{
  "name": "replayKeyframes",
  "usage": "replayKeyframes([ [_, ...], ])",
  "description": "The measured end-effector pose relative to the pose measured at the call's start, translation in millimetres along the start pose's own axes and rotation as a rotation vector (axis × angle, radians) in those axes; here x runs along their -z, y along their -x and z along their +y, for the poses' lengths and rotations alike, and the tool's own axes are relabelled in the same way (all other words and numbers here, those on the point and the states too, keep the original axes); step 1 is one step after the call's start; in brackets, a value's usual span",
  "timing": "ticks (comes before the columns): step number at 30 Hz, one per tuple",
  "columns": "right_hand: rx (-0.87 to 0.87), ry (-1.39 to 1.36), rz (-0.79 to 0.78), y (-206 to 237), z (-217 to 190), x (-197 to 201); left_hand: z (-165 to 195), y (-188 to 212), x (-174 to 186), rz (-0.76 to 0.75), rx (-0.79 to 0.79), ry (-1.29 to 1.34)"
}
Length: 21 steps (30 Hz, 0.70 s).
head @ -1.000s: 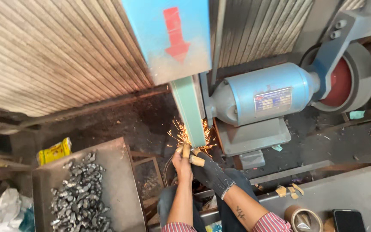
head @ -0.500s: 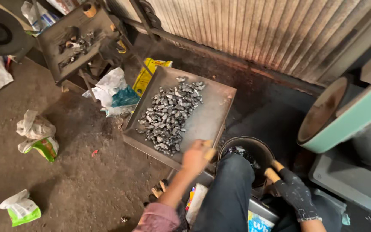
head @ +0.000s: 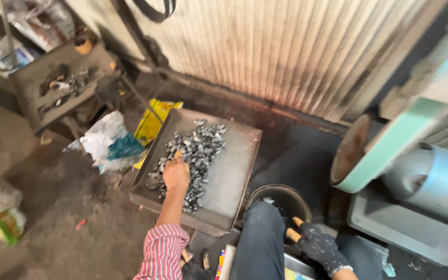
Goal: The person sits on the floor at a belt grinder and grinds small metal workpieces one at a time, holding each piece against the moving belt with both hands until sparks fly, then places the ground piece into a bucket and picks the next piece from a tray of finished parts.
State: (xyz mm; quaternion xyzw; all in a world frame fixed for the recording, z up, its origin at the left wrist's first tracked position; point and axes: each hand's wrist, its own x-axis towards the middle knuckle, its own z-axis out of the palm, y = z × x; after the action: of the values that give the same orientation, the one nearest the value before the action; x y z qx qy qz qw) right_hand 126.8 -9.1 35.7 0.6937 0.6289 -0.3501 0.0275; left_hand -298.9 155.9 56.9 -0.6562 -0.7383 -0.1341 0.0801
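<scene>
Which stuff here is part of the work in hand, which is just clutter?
In use:
left hand
small metal parts
metal tray
gloved right hand
black bucket
belt grinder

Lying about:
yellow bag
white bag
far tray

Red-white striped sleeve, black glove on rt, dk jeans

I'm looking down into a small metalworking shop. A belt grinder (head: pixel 385 155) with a blue motor (head: pixel 431 179) stands at the right, a steel tray (head: pixel 234 171) heaped with small grey metal parts (head: pixel 195 155) sits low on the grimy floor (head: pixel 53 207), and a soot-stained corrugated sheet wall (head: pixel 265 46) backs it all.
</scene>
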Motion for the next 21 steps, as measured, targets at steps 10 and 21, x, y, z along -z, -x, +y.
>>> replayKeyframes([
  [10,0.045,-0.487,0.300,39.0,-9.9,-24.7,112.6,82.8,56.6,0.000,0.129,0.784],
  [21,-0.130,-1.843,0.265,81.7,41.1,-15.5,294.6,251.0,7.6,-0.859,-0.018,1.548],
])
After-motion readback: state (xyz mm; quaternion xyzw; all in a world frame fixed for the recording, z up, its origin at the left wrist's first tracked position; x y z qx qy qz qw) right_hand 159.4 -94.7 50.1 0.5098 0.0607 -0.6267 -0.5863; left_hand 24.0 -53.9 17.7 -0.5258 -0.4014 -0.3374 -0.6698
